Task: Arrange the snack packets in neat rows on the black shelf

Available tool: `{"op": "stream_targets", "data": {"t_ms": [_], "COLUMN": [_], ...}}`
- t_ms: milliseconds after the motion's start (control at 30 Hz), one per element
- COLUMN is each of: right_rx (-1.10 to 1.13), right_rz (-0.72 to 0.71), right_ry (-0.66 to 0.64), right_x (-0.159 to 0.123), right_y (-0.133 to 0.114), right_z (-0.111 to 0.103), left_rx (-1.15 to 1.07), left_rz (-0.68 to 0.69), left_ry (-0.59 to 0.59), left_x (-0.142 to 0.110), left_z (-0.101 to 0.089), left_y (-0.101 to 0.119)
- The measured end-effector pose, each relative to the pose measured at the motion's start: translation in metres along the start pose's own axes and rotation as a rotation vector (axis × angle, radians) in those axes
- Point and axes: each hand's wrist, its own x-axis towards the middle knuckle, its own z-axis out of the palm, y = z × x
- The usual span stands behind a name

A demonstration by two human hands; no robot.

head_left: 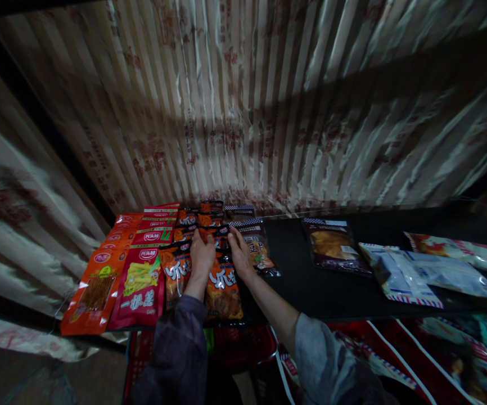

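Rows of snack packets lie overlapped on a black shelf (pixel 336 292). My left hand (pixel 202 254) rests on a stack of orange packets (pixel 223 287), fingers curled on the edge of one at the back. My right hand (pixel 239 251) lies next to it with fingers stretched flat on a dark packet (pixel 258 245). Left of the hands lie a red packet (pixel 140 284) showing yellow strips and an orange packet (pixel 95 287). Both forearms wear grey sleeves.
Farther right on the shelf lie a dark packet of yellow food (pixel 333 245), a white and blue bag (pixel 399 274) and a clear bag (pixel 458 253). A striped cream curtain (pixel 247 112) hangs behind. Red and white bags (pixel 429 360) sit below the shelf.
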Motion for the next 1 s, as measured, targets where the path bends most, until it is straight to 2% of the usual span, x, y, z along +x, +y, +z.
{"op": "stream_targets", "data": {"t_ms": [100,233,333,433,500,633,700,800,900,1000], "right_rx": [-0.015,-0.069,-0.101,-0.121,-0.129,-0.154,-0.186,-0.206,-0.187,-0.186], "right_rz": [-0.022,-0.063,-0.118,-0.142,-0.152,-0.257,-0.37,-0.492,-0.497,-0.478], "right_ry": [-0.006,0.003,0.001,0.03,0.037,0.044,0.058,0.009,-0.045,-0.06], "right_x": [-0.005,-0.015,-0.025,-0.032,-0.035,-0.042,-0.048,-0.057,-0.063,-0.064], "right_y": [-0.004,-0.01,-0.01,-0.006,-0.002,-0.003,-0.012,-0.031,-0.042,-0.041], "right_z": [-0.005,-0.015,-0.021,-0.025,-0.026,-0.024,-0.021,-0.012,-0.001,0.005], "left_rx": [0.11,0.196,0.25,0.28,0.284,0.326,0.334,0.322,0.316,0.295], "left_rz": [0.093,0.351,0.366,0.229,0.118,0.015,-0.007,-0.01,0.047,0.058], "left_ry": [-0.014,0.012,0.127,0.3,0.355,0.294,0.255,0.233,0.251,0.254], "left_x": [-0.03,-0.073,-0.088,-0.083,-0.071,-0.048,-0.042,-0.039,-0.037,-0.036], "left_z": [0.0,-0.012,-0.03,-0.049,-0.059,-0.071,-0.074,-0.074,-0.071,-0.067], "left_y": [0.008,0.008,-0.004,-0.026,-0.04,-0.054,-0.054,-0.052,-0.052,-0.054]}}
